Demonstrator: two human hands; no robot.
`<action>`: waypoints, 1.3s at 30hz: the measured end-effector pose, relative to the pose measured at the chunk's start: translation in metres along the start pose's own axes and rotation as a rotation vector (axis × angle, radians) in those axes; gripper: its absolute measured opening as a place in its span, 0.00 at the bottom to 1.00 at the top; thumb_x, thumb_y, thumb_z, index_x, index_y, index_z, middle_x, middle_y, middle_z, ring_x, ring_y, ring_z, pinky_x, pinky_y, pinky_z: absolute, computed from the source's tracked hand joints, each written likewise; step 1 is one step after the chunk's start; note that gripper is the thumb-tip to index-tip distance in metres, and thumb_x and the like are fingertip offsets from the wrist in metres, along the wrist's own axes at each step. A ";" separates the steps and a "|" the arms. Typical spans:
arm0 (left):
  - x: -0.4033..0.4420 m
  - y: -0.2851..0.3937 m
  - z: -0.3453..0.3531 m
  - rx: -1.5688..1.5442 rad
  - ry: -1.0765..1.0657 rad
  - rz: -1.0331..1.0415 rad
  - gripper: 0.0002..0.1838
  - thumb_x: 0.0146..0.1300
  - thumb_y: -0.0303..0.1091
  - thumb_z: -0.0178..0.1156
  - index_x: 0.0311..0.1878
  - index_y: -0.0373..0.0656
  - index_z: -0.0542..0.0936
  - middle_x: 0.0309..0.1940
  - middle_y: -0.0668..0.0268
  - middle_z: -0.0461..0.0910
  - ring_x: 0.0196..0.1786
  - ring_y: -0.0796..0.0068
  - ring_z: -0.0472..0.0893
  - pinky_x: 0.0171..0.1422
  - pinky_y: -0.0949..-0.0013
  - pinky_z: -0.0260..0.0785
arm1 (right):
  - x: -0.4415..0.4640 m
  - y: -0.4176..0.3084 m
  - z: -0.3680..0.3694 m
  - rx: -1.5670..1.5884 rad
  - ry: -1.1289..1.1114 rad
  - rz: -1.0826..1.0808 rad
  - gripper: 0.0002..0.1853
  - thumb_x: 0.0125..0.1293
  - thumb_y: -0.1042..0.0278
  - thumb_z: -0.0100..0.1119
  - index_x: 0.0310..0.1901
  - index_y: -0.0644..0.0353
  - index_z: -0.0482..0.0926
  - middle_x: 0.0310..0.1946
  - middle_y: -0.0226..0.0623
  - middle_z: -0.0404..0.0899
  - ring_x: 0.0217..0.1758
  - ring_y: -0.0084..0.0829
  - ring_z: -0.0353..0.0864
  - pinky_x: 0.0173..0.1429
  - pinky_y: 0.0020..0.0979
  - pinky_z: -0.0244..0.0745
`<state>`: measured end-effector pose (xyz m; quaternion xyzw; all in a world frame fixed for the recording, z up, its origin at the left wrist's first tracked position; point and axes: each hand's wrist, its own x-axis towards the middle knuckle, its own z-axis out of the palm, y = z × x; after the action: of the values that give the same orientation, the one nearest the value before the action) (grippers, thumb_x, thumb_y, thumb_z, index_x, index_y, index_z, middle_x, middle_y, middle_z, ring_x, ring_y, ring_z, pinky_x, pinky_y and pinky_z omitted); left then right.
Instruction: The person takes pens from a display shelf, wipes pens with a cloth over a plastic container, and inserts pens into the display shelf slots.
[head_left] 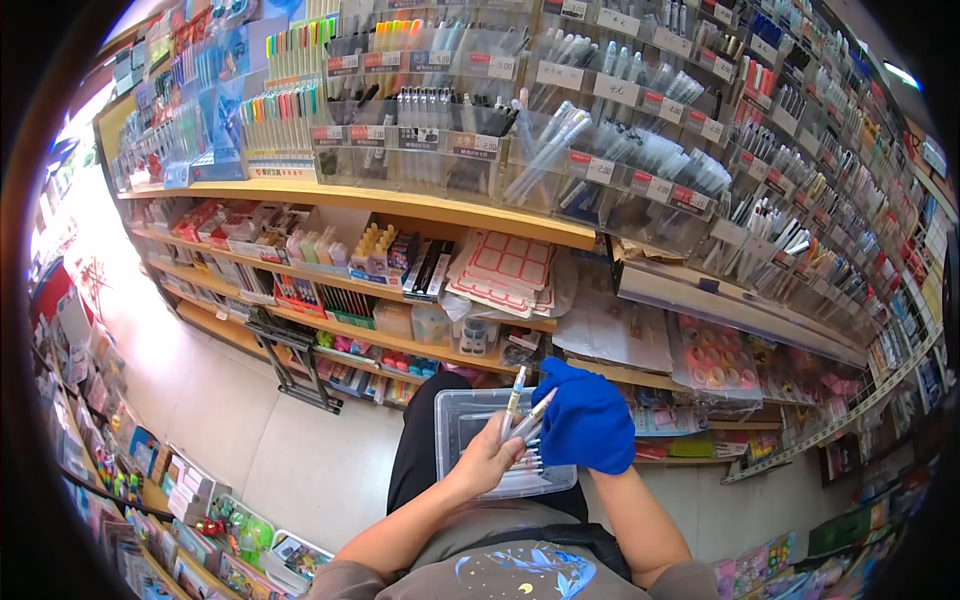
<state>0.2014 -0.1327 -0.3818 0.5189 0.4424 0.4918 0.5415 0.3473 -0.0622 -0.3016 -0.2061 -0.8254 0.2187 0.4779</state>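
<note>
My left hand (487,457) is closed around a couple of pens (514,400), their tips pointing up. A blue cloth (585,415) covers my right hand, whose fingers are hidden under it; the cloth touches the tip of one pen. Below both hands a clear plastic box (453,402) rests on my lap, with several pens (527,462) lying in it.
Tall racks of clear pen holders (405,140) with price labels stand in front. Under them, wooden shelves (400,205) carry boxes, bottles and label sheets (505,262). A folded metal stand (293,362) is at the left, and goods (230,535) fill the lower left.
</note>
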 end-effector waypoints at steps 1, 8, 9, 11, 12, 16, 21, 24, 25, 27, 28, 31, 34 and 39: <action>-0.002 0.004 0.002 -0.042 0.019 -0.007 0.04 0.64 0.26 0.47 0.40 0.41 0.63 0.24 0.69 0.67 0.26 0.81 0.65 0.32 0.76 0.61 | -0.005 0.008 0.003 0.089 0.032 0.088 0.06 0.43 0.78 0.58 0.22 0.59 0.71 0.26 0.41 0.77 0.31 0.38 0.76 0.50 0.34 0.72; -0.002 0.005 0.000 -0.206 -0.104 -0.011 0.04 0.66 0.26 0.44 0.40 0.44 0.60 0.24 0.70 0.67 0.24 0.85 0.63 0.26 0.81 0.57 | -0.019 0.011 0.006 0.347 0.121 0.358 0.01 0.54 0.79 0.55 0.30 0.64 0.75 0.26 0.37 0.76 0.30 0.28 0.74 0.49 0.33 0.71; -0.002 0.006 0.000 -0.236 -0.114 -0.013 0.03 0.67 0.26 0.44 0.41 0.44 0.61 0.24 0.70 0.68 0.23 0.85 0.63 0.26 0.81 0.57 | -0.019 0.011 0.007 0.538 0.154 0.393 0.03 0.55 0.79 0.56 0.33 0.65 0.76 0.29 0.36 0.77 0.32 0.24 0.74 0.48 0.30 0.71; 0.000 0.002 -0.002 -0.271 -0.128 0.010 0.03 0.67 0.28 0.44 0.41 0.45 0.61 0.24 0.69 0.68 0.22 0.84 0.64 0.25 0.82 0.57 | -0.012 0.001 0.001 0.116 0.016 0.325 0.06 0.55 0.79 0.57 0.35 0.65 0.77 0.30 0.36 0.78 0.32 0.24 0.74 0.45 0.28 0.71; 0.000 0.001 -0.003 -0.289 -0.135 0.021 0.03 0.67 0.30 0.45 0.41 0.45 0.62 0.24 0.68 0.69 0.22 0.84 0.64 0.25 0.82 0.57 | -0.008 -0.005 -0.001 -0.094 -0.053 0.289 0.07 0.55 0.79 0.57 0.37 0.66 0.77 0.31 0.36 0.78 0.32 0.23 0.74 0.43 0.27 0.71; 0.001 0.002 -0.006 -0.303 -0.108 0.021 0.03 0.67 0.31 0.46 0.41 0.44 0.64 0.24 0.68 0.70 0.22 0.84 0.64 0.25 0.82 0.56 | -0.018 -0.003 0.010 0.419 0.132 0.380 0.09 0.52 0.79 0.58 0.36 0.63 0.77 0.33 0.36 0.78 0.35 0.29 0.76 0.46 0.28 0.70; 0.002 0.000 -0.007 -0.304 -0.075 0.000 0.04 0.66 0.31 0.47 0.40 0.43 0.66 0.23 0.68 0.70 0.22 0.85 0.64 0.25 0.82 0.56 | -0.014 -0.001 0.004 0.189 0.005 0.228 0.05 0.47 0.81 0.56 0.26 0.61 0.71 0.34 0.40 0.79 0.41 0.38 0.78 0.53 0.33 0.70; 0.001 0.001 -0.008 -0.299 -0.079 0.012 0.05 0.66 0.32 0.48 0.41 0.43 0.67 0.23 0.68 0.70 0.22 0.85 0.64 0.25 0.83 0.56 | -0.023 0.013 0.013 0.402 0.088 0.403 0.06 0.46 0.82 0.55 0.27 0.61 0.72 0.32 0.40 0.79 0.41 0.37 0.79 0.54 0.33 0.70; 0.001 0.001 -0.008 -0.312 -0.073 0.011 0.06 0.66 0.33 0.49 0.41 0.42 0.67 0.23 0.67 0.70 0.22 0.85 0.64 0.25 0.83 0.56 | -0.022 0.013 0.013 0.339 0.055 0.371 0.05 0.48 0.81 0.55 0.28 0.61 0.73 0.31 0.39 0.78 0.39 0.35 0.78 0.52 0.32 0.70; 0.001 0.002 -0.008 -0.337 -0.058 0.008 0.07 0.66 0.35 0.50 0.41 0.42 0.67 0.23 0.67 0.71 0.22 0.85 0.64 0.25 0.83 0.55 | -0.014 0.015 0.008 0.123 -0.058 0.216 0.03 0.53 0.77 0.55 0.31 0.63 0.75 0.29 0.37 0.78 0.31 0.32 0.76 0.46 0.30 0.71; 0.001 0.003 -0.009 -0.351 -0.049 -0.003 0.08 0.65 0.35 0.50 0.41 0.42 0.67 0.23 0.67 0.71 0.22 0.85 0.64 0.25 0.83 0.55 | -0.011 0.013 0.007 0.088 -0.097 0.208 0.04 0.54 0.76 0.56 0.32 0.63 0.75 0.28 0.37 0.78 0.29 0.32 0.75 0.44 0.30 0.71; 0.002 0.001 -0.010 -0.385 -0.021 -0.024 0.09 0.65 0.37 0.50 0.41 0.42 0.67 0.23 0.68 0.71 0.22 0.85 0.63 0.25 0.83 0.55 | -0.007 0.000 0.008 0.221 -0.125 0.410 0.06 0.51 0.75 0.57 0.33 0.62 0.76 0.28 0.40 0.77 0.29 0.36 0.76 0.40 0.32 0.71; 0.002 -0.004 -0.009 -0.383 0.011 -0.010 0.09 0.65 0.37 0.50 0.42 0.42 0.67 0.24 0.68 0.71 0.22 0.86 0.63 0.25 0.83 0.55 | 0.003 -0.019 0.005 -0.354 -0.028 0.016 0.07 0.46 0.79 0.55 0.30 0.60 0.76 0.32 0.39 0.78 0.33 0.37 0.77 0.38 0.30 0.71; 0.001 -0.011 -0.004 -0.239 0.122 0.054 0.09 0.66 0.36 0.50 0.43 0.41 0.68 0.24 0.69 0.71 0.22 0.87 0.64 0.25 0.83 0.55 | 0.004 -0.019 -0.001 -0.414 -0.072 -0.031 0.03 0.45 0.78 0.56 0.24 0.60 0.74 0.29 0.38 0.76 0.32 0.36 0.76 0.35 0.31 0.69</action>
<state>0.1986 -0.1312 -0.3929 0.4316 0.3985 0.5859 0.5583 0.3442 -0.0748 -0.2875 -0.2793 -0.8723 0.0445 0.3988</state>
